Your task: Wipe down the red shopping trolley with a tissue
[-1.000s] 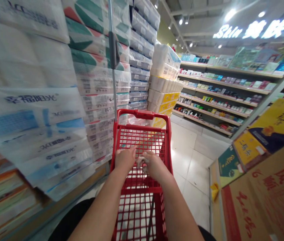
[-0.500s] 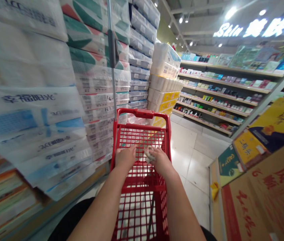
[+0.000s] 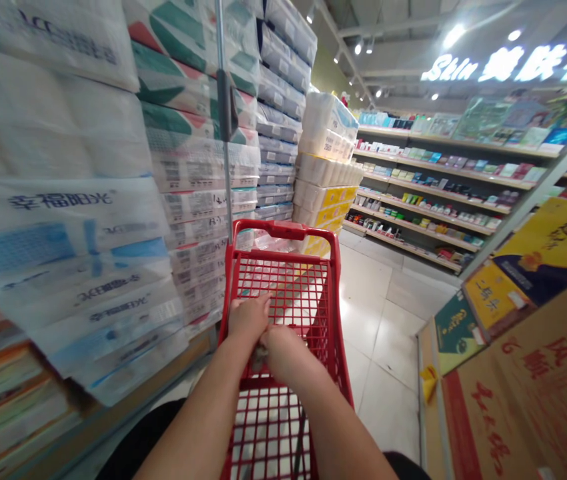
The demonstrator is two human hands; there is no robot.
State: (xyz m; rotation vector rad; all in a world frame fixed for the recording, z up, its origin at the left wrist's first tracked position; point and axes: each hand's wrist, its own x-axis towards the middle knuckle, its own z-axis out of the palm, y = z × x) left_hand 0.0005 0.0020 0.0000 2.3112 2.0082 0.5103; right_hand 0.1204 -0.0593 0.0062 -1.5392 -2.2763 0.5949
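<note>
My left hand [image 3: 247, 320] is over the left part of a red shopping cart [image 3: 283, 230], its fingers stretched forward over the plastic grid. Close beside it, my right hand [image 3: 283, 352] is closed on a crumpled pale cloth [image 3: 259, 359]. Only a small part of the cloth shows below the fingers, near the cart's cross bar. The two hands almost meet, and I cannot tell whether they touch. A thin grey pole [image 3: 227, 160] rises from the cart's left side.
Tall stacks of wrapped paper packs [image 3: 78, 227] stand close on the left. Printed cardboard boxes [image 3: 538, 380] line the right side. Ahead are shelves of small boxed goods [image 3: 438, 190] beyond the tiled floor [image 3: 363, 293].
My right hand has moved left and slightly down with the cloth, from the cart's right side to beside my left hand. The left hand has hardly moved.
</note>
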